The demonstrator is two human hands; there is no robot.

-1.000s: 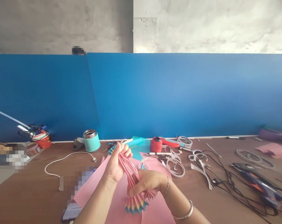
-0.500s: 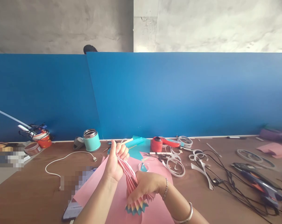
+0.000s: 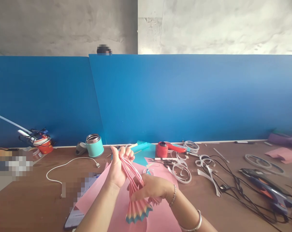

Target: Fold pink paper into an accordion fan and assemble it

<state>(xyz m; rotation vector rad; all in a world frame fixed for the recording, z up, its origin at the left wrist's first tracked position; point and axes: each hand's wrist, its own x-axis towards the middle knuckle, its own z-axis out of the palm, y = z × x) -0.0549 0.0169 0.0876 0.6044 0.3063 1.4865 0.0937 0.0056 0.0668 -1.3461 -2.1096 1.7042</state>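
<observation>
My left hand [image 3: 119, 166] is closed round the narrow gathered end of a pleated paper fan [image 3: 138, 208]. The fan is pink, with a yellowish band and a blue zigzag edge that hangs downward. Lower down, my right hand [image 3: 152, 188] grips the spreading pleats, thumb in front and the other fingers behind, mostly hidden. Some pleats show to the right, under that hand. Beneath both hands lie large sheets of pink paper [image 3: 119, 212], and a teal sheet [image 3: 149, 151] is just beyond them.
A turquoise metal-rimmed container [image 3: 94, 146], a white cable [image 3: 63, 162] and a phone [image 3: 74, 219] are to the left. Tape rolls [image 3: 182, 172], a red tool [image 3: 161, 149], black cords [image 3: 238, 187] and a glue gun [image 3: 269, 190] lie to the right. A blue partition [image 3: 184, 96] stands behind.
The fan's lower pleats have spread wider, and their blue edge has shifted slightly left. My right hand has moved a little right along the pleats. Behind the partition, a person's head moved right.
</observation>
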